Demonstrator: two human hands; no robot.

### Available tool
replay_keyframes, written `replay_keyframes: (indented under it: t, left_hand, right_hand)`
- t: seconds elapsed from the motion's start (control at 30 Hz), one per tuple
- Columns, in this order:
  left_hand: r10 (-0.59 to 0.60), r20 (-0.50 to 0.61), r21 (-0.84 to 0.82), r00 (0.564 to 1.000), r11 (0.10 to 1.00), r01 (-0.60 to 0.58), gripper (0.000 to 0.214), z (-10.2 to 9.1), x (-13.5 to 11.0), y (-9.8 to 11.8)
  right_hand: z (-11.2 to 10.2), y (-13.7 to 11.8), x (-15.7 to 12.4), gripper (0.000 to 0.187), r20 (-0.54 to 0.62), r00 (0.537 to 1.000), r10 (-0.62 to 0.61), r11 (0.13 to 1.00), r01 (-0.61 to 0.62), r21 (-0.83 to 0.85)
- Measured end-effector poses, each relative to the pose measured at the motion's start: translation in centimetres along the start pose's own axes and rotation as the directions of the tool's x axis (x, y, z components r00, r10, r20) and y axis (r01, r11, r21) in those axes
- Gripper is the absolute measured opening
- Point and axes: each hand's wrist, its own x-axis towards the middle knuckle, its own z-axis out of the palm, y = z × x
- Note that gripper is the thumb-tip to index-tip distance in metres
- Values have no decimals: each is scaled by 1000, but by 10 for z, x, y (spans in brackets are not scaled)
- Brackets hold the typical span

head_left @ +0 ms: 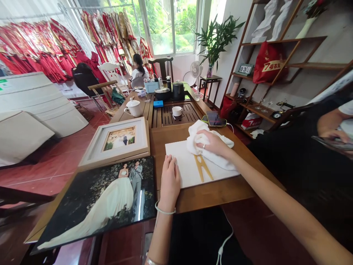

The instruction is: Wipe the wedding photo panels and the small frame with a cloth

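A white board lies flat on the wooden table, with a yellow A-shaped stand on its upper face. My left hand grips the board's left edge, its fingers close together and the thumb side hard to see. Bunched in my right hand is a white cloth, pressed onto the board's far right part just above the stand. Loose folds of cloth hide the board's right side. Left of my left hand lies a large glossy wedding photo panel, partly past the table edge.
Beyond the panel is a framed picture. A lidded white teapot, a white cup on a slatted tea tray and a phone stand farther back. Another person's hand holds a phone at right; someone sits at the far end.
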Motion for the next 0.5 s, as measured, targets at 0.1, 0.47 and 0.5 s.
replay_keyframes:
  t: [0.1, 0.47, 0.5]
  left_hand:
    - [4, 2, 11, 1000, 1000, -4, 32, 1, 0, 0]
    - [-4, -4, -6, 1000, 1000, 4, 32, 1, 0, 0]
    - [-4, -4, -4, 1000, 1000, 4, 32, 2, 0, 0]
  right_hand:
    - [4, -11, -15, 41, 43, 998, -56, 998, 57, -22]
    - [-15, -28, -114, 44, 52, 997, 57, 998, -56, -5]
    - [-16, -28, -116, 44, 56, 997, 52, 999, -53, 8]
